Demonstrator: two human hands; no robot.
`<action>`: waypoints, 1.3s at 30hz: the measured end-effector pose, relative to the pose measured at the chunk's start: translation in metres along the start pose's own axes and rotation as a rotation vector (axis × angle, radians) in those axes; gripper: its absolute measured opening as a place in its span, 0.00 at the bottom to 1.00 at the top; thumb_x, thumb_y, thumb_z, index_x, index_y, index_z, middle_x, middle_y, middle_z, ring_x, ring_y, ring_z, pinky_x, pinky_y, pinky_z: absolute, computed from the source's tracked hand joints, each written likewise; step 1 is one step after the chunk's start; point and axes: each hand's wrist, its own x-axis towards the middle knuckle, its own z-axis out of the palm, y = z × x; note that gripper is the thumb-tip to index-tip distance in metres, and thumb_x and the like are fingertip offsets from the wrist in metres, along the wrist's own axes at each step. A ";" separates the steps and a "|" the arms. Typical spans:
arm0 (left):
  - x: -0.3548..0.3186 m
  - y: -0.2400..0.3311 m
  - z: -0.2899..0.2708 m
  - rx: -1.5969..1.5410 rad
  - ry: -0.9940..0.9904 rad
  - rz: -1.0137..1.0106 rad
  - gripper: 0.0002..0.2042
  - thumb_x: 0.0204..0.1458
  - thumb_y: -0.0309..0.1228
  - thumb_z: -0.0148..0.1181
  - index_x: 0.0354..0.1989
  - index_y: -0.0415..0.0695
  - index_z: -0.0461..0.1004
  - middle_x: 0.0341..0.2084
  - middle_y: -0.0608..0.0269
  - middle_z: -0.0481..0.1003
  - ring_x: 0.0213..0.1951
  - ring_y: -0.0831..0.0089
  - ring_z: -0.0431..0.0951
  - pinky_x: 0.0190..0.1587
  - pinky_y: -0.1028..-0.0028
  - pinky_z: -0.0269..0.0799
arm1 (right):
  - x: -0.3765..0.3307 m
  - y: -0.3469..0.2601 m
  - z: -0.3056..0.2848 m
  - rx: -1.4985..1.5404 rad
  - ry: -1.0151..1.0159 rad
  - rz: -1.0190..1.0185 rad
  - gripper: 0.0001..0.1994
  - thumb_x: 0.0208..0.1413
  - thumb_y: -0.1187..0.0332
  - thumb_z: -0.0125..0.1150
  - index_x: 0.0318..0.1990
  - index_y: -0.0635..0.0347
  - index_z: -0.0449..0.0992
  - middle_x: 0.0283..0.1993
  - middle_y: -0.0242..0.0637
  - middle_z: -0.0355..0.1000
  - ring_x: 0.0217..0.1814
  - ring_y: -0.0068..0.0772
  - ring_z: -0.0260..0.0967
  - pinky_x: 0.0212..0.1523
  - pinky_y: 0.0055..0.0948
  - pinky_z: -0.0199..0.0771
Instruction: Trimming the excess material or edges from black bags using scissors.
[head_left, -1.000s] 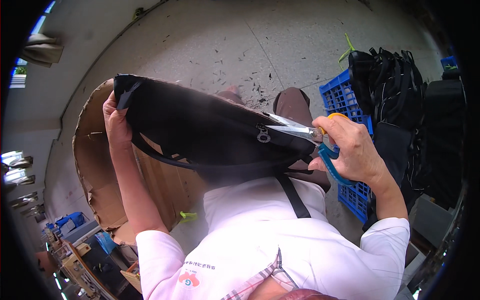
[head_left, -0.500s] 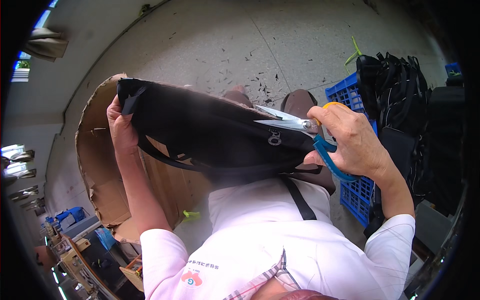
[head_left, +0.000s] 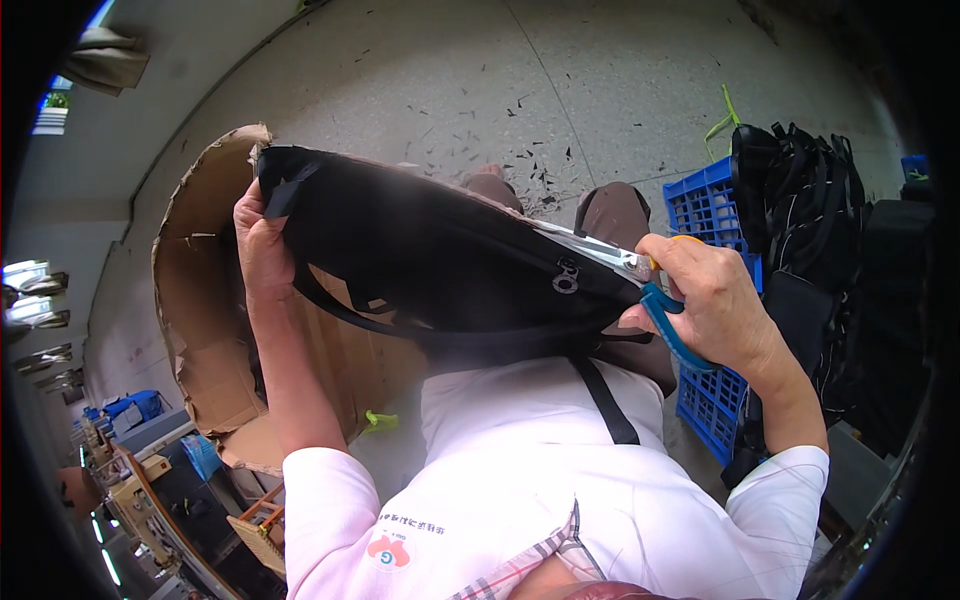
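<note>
A black fabric bag with a strap and a small pale printed mark lies stretched across my lap. Its far left corner, with a short loose flap, is pinched in my left hand. In my right hand is a pair of scissors with one yellow and one teal handle. The silver blades run along the bag's upper right edge, nearly together. My right thumb tip is by the bag's right end; whether it also grips the fabric I cannot tell.
A big torn-edged cardboard box stands at my left. On the right, a blue plastic crate has several black bags piled by it. Dark scraps litter the grey floor. Machines on a bench are at lower left.
The scissor blades, spread apart before, have come together along the bag's edge. The bag and both hands sit slightly farther right in the picture.
</note>
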 end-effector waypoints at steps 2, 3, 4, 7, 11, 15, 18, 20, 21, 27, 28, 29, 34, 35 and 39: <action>-0.001 0.002 0.004 0.002 -0.009 -0.001 0.13 0.44 0.22 0.60 0.40 0.35 0.72 0.33 0.62 0.76 0.33 0.78 0.75 0.39 0.79 0.72 | 0.003 -0.003 -0.001 0.002 0.013 0.005 0.26 0.40 0.47 0.64 0.34 0.63 0.68 0.21 0.38 0.65 0.24 0.36 0.67 0.25 0.30 0.68; -0.001 0.002 0.005 0.007 -0.016 -0.003 0.13 0.44 0.21 0.60 0.40 0.35 0.72 0.33 0.62 0.76 0.33 0.77 0.75 0.39 0.79 0.72 | 0.007 -0.005 -0.002 -0.033 0.017 0.000 0.27 0.40 0.46 0.64 0.35 0.63 0.68 0.21 0.37 0.65 0.24 0.35 0.67 0.25 0.30 0.68; -0.002 0.002 0.006 0.008 -0.015 -0.002 0.13 0.44 0.21 0.60 0.40 0.35 0.72 0.33 0.62 0.76 0.33 0.77 0.75 0.39 0.79 0.72 | 0.010 -0.005 -0.001 -0.067 0.019 -0.009 0.27 0.40 0.46 0.64 0.35 0.63 0.67 0.21 0.37 0.65 0.24 0.35 0.67 0.25 0.29 0.67; -0.004 0.001 0.006 0.005 0.014 0.006 0.13 0.44 0.21 0.59 0.40 0.35 0.72 0.33 0.62 0.76 0.33 0.77 0.76 0.38 0.79 0.72 | 0.014 -0.001 0.004 -0.033 0.027 -0.028 0.29 0.36 0.47 0.67 0.37 0.63 0.68 0.23 0.39 0.65 0.24 0.35 0.66 0.23 0.29 0.66; -0.006 0.000 0.007 -0.009 0.008 -0.026 0.13 0.44 0.21 0.59 0.40 0.35 0.72 0.33 0.62 0.76 0.32 0.78 0.76 0.38 0.79 0.72 | 0.011 0.005 0.011 -0.059 0.006 -0.037 0.29 0.36 0.47 0.66 0.37 0.63 0.68 0.22 0.39 0.65 0.24 0.34 0.66 0.22 0.29 0.65; -0.005 0.000 0.005 0.013 0.011 -0.037 0.12 0.44 0.21 0.59 0.39 0.35 0.72 0.32 0.62 0.76 0.32 0.78 0.75 0.39 0.79 0.72 | 0.012 0.006 0.012 -0.122 0.033 -0.048 0.26 0.40 0.47 0.64 0.34 0.63 0.68 0.18 0.36 0.64 0.21 0.31 0.65 0.20 0.27 0.65; -0.005 0.001 0.007 -0.005 0.007 -0.028 0.12 0.43 0.20 0.59 0.39 0.35 0.72 0.32 0.62 0.76 0.32 0.78 0.75 0.38 0.79 0.71 | 0.020 0.001 0.007 -0.117 0.053 -0.055 0.27 0.39 0.47 0.64 0.34 0.63 0.69 0.19 0.36 0.64 0.22 0.32 0.66 0.21 0.28 0.66; -0.006 0.002 0.009 0.015 0.008 -0.021 0.12 0.43 0.20 0.59 0.39 0.35 0.72 0.32 0.62 0.76 0.32 0.78 0.75 0.38 0.79 0.71 | 0.026 -0.002 0.007 -0.108 0.067 -0.061 0.27 0.38 0.47 0.65 0.34 0.63 0.69 0.20 0.36 0.64 0.22 0.32 0.66 0.22 0.29 0.66; -0.007 0.002 0.010 0.036 0.008 -0.013 0.12 0.43 0.20 0.58 0.39 0.35 0.72 0.32 0.62 0.76 0.32 0.78 0.75 0.38 0.80 0.71 | 0.030 -0.001 0.007 -0.122 0.063 -0.070 0.28 0.36 0.46 0.66 0.36 0.62 0.68 0.21 0.39 0.65 0.23 0.34 0.66 0.23 0.30 0.66; -0.006 -0.001 0.010 0.008 -0.009 -0.030 0.12 0.44 0.20 0.58 0.39 0.35 0.72 0.32 0.62 0.76 0.32 0.78 0.75 0.38 0.80 0.71 | 0.032 0.006 0.015 -0.076 0.077 -0.116 0.28 0.35 0.50 0.68 0.37 0.62 0.68 0.22 0.40 0.65 0.23 0.37 0.65 0.24 0.29 0.65; -0.006 -0.001 0.009 0.009 -0.004 -0.028 0.12 0.44 0.20 0.58 0.39 0.35 0.72 0.32 0.62 0.76 0.32 0.78 0.75 0.38 0.80 0.71 | 0.032 0.007 0.016 -0.062 0.075 -0.117 0.27 0.35 0.52 0.69 0.37 0.62 0.68 0.21 0.40 0.65 0.23 0.37 0.65 0.23 0.28 0.65; -0.006 -0.002 0.008 0.005 0.001 -0.028 0.12 0.44 0.20 0.57 0.39 0.35 0.72 0.33 0.61 0.76 0.32 0.78 0.75 0.38 0.80 0.71 | 0.032 0.007 0.017 -0.062 0.073 -0.122 0.27 0.35 0.52 0.69 0.37 0.62 0.68 0.21 0.40 0.65 0.23 0.37 0.65 0.23 0.28 0.65; -0.005 -0.002 0.012 -0.006 -0.022 -0.026 0.12 0.44 0.20 0.56 0.40 0.35 0.72 0.33 0.61 0.76 0.33 0.77 0.75 0.39 0.79 0.71 | 0.032 0.007 0.015 -0.067 0.001 -0.075 0.25 0.39 0.49 0.65 0.34 0.63 0.69 0.19 0.37 0.66 0.21 0.34 0.68 0.23 0.29 0.68; -0.005 -0.002 0.012 -0.026 -0.028 -0.028 0.12 0.44 0.20 0.56 0.40 0.35 0.72 0.33 0.61 0.76 0.33 0.77 0.75 0.39 0.79 0.71 | 0.033 0.007 0.014 -0.068 0.002 -0.077 0.25 0.39 0.49 0.65 0.34 0.63 0.69 0.19 0.37 0.66 0.21 0.34 0.68 0.23 0.29 0.68; -0.006 -0.001 0.016 -0.005 -0.047 -0.007 0.13 0.44 0.20 0.57 0.41 0.35 0.72 0.34 0.61 0.76 0.34 0.77 0.75 0.39 0.79 0.71 | 0.043 0.002 0.010 -0.047 0.054 -0.109 0.27 0.39 0.47 0.64 0.34 0.63 0.69 0.20 0.38 0.66 0.22 0.35 0.68 0.24 0.30 0.68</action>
